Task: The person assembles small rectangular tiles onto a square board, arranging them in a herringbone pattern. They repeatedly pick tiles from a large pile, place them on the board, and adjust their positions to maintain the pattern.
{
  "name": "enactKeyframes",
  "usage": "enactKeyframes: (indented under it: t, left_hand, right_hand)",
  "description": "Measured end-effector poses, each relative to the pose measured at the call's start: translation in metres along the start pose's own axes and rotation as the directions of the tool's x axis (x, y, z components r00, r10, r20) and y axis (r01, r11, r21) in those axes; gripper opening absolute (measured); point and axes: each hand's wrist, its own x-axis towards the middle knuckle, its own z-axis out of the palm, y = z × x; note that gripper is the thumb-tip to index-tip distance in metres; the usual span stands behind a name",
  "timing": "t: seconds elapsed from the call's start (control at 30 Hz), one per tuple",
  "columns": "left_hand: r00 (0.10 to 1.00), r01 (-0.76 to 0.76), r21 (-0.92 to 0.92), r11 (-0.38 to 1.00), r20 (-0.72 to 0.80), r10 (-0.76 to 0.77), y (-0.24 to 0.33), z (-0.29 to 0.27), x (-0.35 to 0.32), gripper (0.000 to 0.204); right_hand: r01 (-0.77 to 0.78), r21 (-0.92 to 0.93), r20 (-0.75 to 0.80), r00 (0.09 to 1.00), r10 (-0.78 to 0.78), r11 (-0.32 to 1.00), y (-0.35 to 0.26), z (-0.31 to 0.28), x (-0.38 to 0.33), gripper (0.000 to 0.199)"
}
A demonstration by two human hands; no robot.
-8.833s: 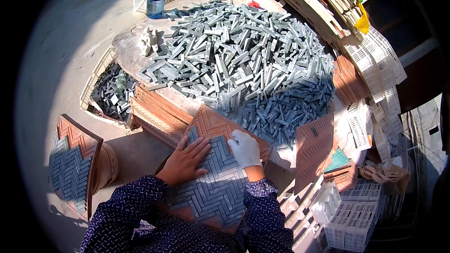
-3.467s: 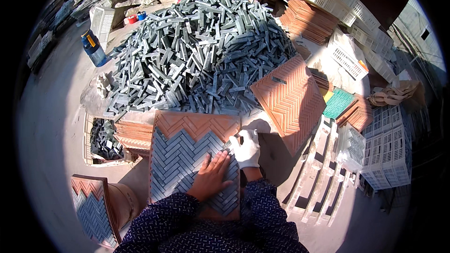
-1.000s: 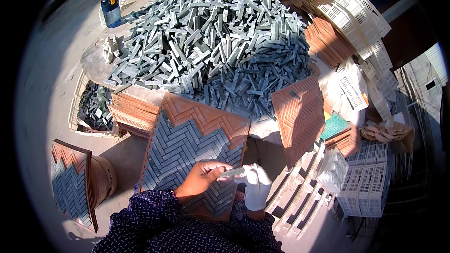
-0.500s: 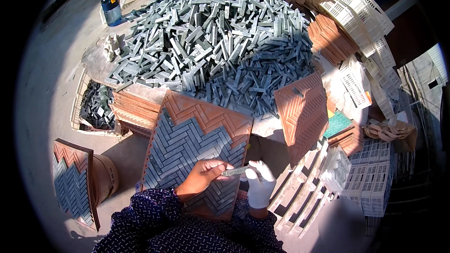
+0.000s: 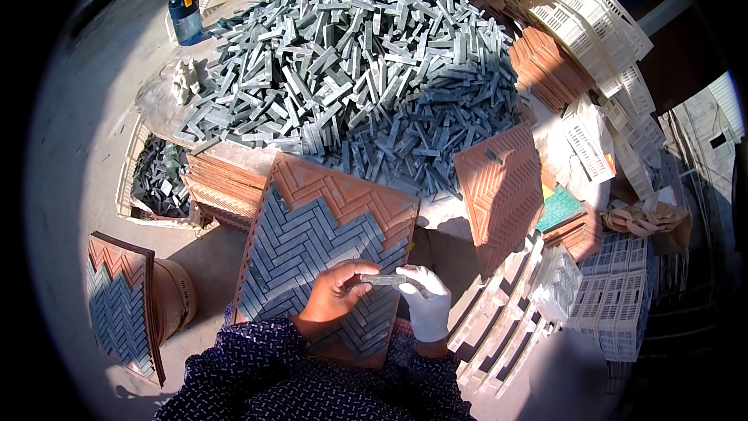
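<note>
The bare left hand (image 5: 335, 296) and the white-gloved right hand (image 5: 425, 300) are pinching a grey stone strip (image 5: 382, 281) between them, each gripping one end, over the terracotta herringbone tray (image 5: 343, 195) that is partly filled with grey strips. Beyond, a big pile of grey strips (image 5: 358, 70) is covering the desk (image 5: 156, 101), with a blue bottle (image 5: 185, 12) standing at its far left.

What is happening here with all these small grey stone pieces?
A person is filling an orange tray with grey strips in a herringbone pattern. The left hand and the white-gloved right hand hold one grey strip between them above the tray's lower part. Most of the tray is filled; its top zigzag is bare. A large heap of strips lies behind it, and another partly filled tray stands at the left.
</note>
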Motion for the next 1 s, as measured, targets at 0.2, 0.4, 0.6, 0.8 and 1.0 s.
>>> enactKeyframes:
  t: [0.2,0.4,0.6,0.8,1.0]
  left_hand:
    - [1.0,0.02,0.012,1.0,-0.004,-0.02,0.0,-0.001,-0.001,0.026]
    - [0.994,0.099,0.11,0.989,-0.063,-0.092,0.005,-0.003,0.0,0.023]
    - [0.993,0.112,0.175,0.978,-0.055,-0.104,-0.001,-0.027,-0.015,0.018]
    - [0.979,0.184,0.19,0.964,-0.127,-0.162,-0.016,-0.048,-0.032,0.015]
    - [0.977,0.194,0.198,0.961,-0.127,-0.172,-0.012,-0.052,-0.034,0.017]
  right_hand:
    - [0.145,-0.083,0.004,0.989,-0.145,0.986,0.004,-0.002,0.002,0.017]
    - [0.155,-0.042,-0.237,0.958,-0.161,0.987,0.015,-0.014,0.052,0.01]
    - [0.051,-0.103,-0.173,0.983,-0.068,0.993,0.036,-0.033,0.108,0.01]
    - [0.156,-0.392,-0.083,0.975,-0.204,0.907,0.054,-0.029,0.119,0.013]
    - [0.339,-0.72,0.035,0.89,-0.455,0.606,0.058,-0.02,0.108,0.02]
